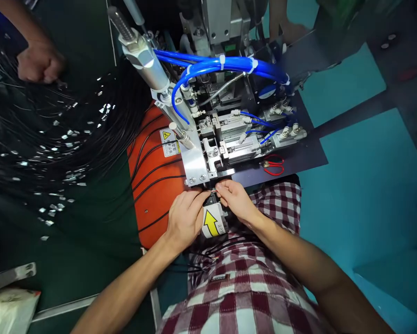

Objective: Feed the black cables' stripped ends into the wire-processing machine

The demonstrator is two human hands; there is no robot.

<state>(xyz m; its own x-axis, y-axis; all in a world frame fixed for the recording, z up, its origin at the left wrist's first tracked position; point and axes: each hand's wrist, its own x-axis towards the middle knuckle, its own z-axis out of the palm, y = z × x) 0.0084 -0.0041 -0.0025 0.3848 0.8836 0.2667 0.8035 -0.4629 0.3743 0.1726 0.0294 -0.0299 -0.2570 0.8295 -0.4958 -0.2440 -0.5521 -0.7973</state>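
Note:
My left hand (185,214) and my right hand (236,198) meet at the front edge of a metal machine (194,162). Between their pinched fingertips is a small shiny cable connector (214,189); fingers partly cover it. Just below it, a white label with a yellow arrow (211,223) sits on the machine's front part. Several black cables (159,185) run across the orange-red base (152,204) to the left of my left hand. Above my hands are the machine's small clamps and air cylinders (245,150).
Thick blue air tubes (229,64) arch over the machine. Red-handled cutters (273,165) lie to its right. At left, a large heap of black cables (72,125) with shiny connectors covers the dark green table (90,260). A co-worker's closed hand (41,62) rests above that heap.

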